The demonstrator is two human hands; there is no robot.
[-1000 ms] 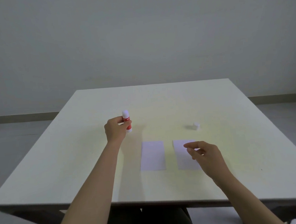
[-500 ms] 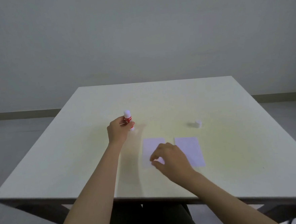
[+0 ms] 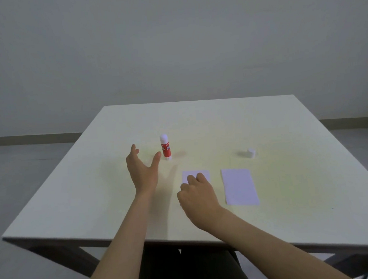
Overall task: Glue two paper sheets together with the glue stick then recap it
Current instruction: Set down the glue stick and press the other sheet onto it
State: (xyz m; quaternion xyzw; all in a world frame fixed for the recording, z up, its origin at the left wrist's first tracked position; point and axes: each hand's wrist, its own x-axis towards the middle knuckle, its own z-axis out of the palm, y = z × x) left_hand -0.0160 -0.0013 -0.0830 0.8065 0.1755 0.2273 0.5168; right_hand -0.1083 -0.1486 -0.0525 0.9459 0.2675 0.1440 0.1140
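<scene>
1. Pale and matte, the table [image 3: 286,119] fills the view under a blank grey wall, with little on it.
2. On the left, the left hand [image 3: 142,171] is spread wide and holding nothing, its thumb just beside the glue stick [image 3: 165,149] but apart from it.
3. Over the left paper sheet [image 3: 195,175] sits the right hand [image 3: 197,196], loosely curled with fingertips down on or just above it — whether it pinches an edge I cannot tell.
4. Standing upright on its base, the glue stick has its long axis vertical and its white glue end pointing up, uncapped. It looks light, rigid and smooth; a hold around the red barrel, low down, seems surest, since it would likely tip easily.
5. Just right of the hand lies the right paper sheet [image 3: 239,186], flat, long sides running away from the person — thin, limp and probably hard to lift except by sliding or picking at a corner.
6. Farthest out, well apart from the stick, the small white cap [image 3: 251,152] stands on the table.
</scene>
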